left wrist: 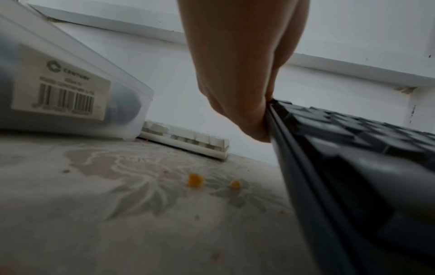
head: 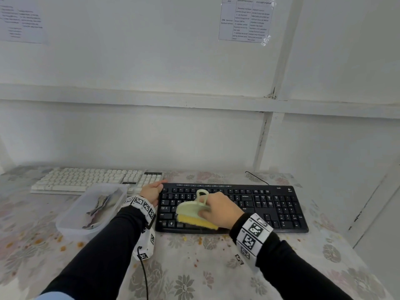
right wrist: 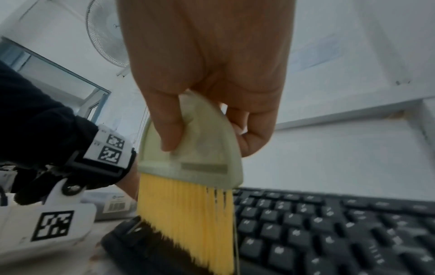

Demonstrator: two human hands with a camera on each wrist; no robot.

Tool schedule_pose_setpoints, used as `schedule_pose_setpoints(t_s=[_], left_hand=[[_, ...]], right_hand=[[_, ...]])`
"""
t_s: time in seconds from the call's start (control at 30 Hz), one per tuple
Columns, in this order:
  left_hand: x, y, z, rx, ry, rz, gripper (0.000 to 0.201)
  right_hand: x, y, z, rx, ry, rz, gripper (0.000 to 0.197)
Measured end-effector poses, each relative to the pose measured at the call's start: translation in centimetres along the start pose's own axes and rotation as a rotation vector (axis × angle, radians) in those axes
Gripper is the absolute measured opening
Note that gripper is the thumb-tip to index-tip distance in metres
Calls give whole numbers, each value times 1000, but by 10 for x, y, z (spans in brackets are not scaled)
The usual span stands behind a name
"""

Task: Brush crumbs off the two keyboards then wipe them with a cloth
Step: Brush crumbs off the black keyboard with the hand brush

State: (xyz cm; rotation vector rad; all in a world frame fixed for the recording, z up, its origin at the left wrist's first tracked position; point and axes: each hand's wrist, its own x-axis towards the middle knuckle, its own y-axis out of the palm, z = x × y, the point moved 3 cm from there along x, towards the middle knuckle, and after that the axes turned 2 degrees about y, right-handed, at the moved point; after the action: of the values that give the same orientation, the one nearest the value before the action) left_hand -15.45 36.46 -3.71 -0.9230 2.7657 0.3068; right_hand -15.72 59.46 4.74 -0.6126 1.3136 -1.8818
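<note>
A person in black sleeves worked at a tabletop covered with a pale floral cloth. The right hand gripped a pale green hand brush, its fingers curled around the plastic head, with the yellow bristles touching the front left keys of a black keyboard. The left hand held the black keyboard's left end, thumb on top and fingers wrapped against its edge. A white keyboard lay farther back to the left. A clear plastic container with a crumpled cloth inside sat just in front of the white keyboard. Orange crumbs dotted the tabletop near both.
</note>
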Motion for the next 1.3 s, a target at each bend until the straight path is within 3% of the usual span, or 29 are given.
schedule_pose_setpoints(t_s=[0.17, 0.5, 0.73, 0.87, 1.2, 1.3], left_hand=[[-4, 2, -2, 7, -5, 9, 37], [-3, 0, -1, 6, -14, -12, 35], [-4, 0, 1, 24, -8, -20, 36], [-5, 2, 0, 28, -5, -18, 36], [-7, 3, -1, 14, 0, -20, 37], [-8, 5, -1, 4, 7, -30, 37]], right_hand=[[16, 26, 8, -37, -64, 24, 28], [-30, -5, -74, -107, 146, 47, 22], [-14, -8, -43, 120, 18, -19, 25], [-12, 8, -38, 73, 16, 11, 24], [-60, -31, -135, 78, 343, -42, 29], [-60, -35, -135, 61, 335, -61, 25]])
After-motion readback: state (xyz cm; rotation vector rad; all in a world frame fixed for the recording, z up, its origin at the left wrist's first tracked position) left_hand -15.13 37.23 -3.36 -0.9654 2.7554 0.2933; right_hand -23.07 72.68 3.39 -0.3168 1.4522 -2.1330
